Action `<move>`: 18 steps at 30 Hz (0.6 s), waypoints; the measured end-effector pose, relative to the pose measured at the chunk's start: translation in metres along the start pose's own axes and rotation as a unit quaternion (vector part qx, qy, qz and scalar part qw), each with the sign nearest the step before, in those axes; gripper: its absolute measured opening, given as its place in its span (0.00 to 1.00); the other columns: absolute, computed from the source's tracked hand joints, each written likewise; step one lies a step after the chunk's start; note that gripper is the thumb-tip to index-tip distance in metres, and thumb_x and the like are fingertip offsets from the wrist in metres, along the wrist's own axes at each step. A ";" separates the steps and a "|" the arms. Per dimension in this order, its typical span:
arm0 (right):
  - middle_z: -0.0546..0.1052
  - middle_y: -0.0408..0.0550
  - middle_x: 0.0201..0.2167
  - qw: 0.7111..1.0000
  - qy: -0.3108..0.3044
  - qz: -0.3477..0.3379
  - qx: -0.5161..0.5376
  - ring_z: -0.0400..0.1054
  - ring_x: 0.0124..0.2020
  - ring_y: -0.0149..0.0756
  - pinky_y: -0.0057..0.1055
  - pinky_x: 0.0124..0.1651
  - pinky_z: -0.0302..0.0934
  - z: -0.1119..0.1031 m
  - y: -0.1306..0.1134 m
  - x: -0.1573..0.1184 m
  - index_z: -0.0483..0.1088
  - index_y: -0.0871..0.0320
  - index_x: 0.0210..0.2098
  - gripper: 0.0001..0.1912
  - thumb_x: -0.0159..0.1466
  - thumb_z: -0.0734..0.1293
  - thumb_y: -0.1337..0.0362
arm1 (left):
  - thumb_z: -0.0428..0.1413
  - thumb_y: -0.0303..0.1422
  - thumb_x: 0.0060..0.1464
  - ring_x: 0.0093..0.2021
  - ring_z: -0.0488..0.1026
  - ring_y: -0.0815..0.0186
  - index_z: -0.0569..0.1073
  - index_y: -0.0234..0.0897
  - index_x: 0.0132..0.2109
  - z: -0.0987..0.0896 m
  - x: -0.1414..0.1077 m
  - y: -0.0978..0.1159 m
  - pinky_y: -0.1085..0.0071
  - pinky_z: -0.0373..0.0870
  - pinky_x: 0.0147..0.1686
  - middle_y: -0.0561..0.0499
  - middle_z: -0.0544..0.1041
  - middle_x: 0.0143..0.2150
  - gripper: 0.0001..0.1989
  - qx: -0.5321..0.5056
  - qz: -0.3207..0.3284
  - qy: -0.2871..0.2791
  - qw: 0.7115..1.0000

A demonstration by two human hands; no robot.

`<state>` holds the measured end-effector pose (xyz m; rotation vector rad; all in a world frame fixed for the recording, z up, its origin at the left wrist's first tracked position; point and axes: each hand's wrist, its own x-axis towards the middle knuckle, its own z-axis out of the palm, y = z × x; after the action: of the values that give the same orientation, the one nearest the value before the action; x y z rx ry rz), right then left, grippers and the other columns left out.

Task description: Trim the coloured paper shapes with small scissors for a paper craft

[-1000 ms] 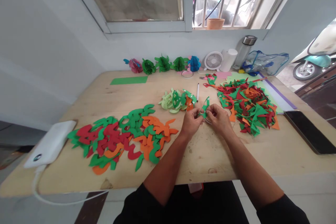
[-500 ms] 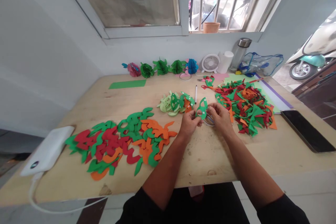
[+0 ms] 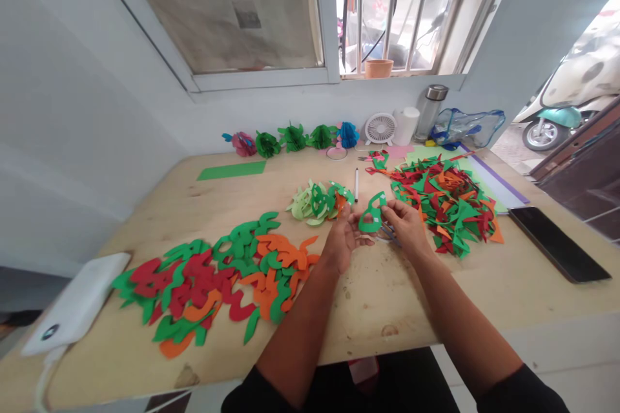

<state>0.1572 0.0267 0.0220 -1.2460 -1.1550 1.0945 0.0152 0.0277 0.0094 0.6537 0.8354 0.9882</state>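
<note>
A curved green paper piece (image 3: 371, 221) with small white patches is held up over the middle of the wooden table. My right hand (image 3: 403, 222) pinches its right edge between thumb and fingers. At its left side is my left hand (image 3: 341, 240), its fingers apart and partly behind the paper. Just beyond my left hand lies a small heap of pale green, green and orange cutouts (image 3: 314, 201). Partly hidden under my right hand is a round object with blue parts that I cannot make out.
Cut red, green and orange shapes (image 3: 208, 271) lie at the left, near a white power bank (image 3: 77, 303). Scraps (image 3: 450, 200) and a phone (image 3: 557, 242) are at the right. A pen (image 3: 356, 184), fan (image 3: 380, 128) and bottle (image 3: 431, 113) stand or lie farther back.
My left fingers have loosened and spread from the green piece. The piece has tilted and turned in my right hand. The camera view has shifted slightly.
</note>
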 end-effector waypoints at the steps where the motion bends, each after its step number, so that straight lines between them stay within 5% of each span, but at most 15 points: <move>1: 0.67 0.41 0.20 1.000 -0.004 0.001 -0.003 0.59 0.22 0.30 0.27 0.25 0.54 0.000 -0.001 0.000 0.66 0.57 0.26 0.14 0.52 0.66 0.52 | 0.54 0.56 0.43 0.25 0.74 0.65 0.74 0.35 0.36 0.000 0.000 -0.001 0.71 0.70 0.23 0.45 0.77 0.32 0.27 0.005 0.002 0.009 1.000; 10: 0.62 0.38 0.17 0.999 -0.040 -0.001 -0.019 0.51 0.19 0.26 0.26 0.22 0.46 0.003 0.003 -0.001 0.66 0.58 0.21 0.14 0.52 0.66 0.53 | 0.64 0.41 0.37 0.21 0.67 0.73 0.73 0.31 0.31 0.004 0.000 -0.011 0.75 0.66 0.22 0.52 0.73 0.23 0.18 0.078 0.085 0.023 0.993; 18: 0.66 0.41 0.19 0.995 -0.002 0.033 0.089 0.59 0.22 0.29 0.26 0.25 0.52 0.004 0.004 0.001 0.67 0.58 0.24 0.18 0.52 0.67 0.48 | 0.63 0.38 0.37 0.19 0.65 0.75 0.69 0.32 0.25 0.005 -0.001 -0.012 0.78 0.62 0.19 0.56 0.69 0.19 0.14 0.136 0.116 0.051 0.982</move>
<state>0.1532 0.0282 0.0179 -1.1494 -1.0005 1.2220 0.0244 0.0212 0.0034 0.9580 1.0121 1.1357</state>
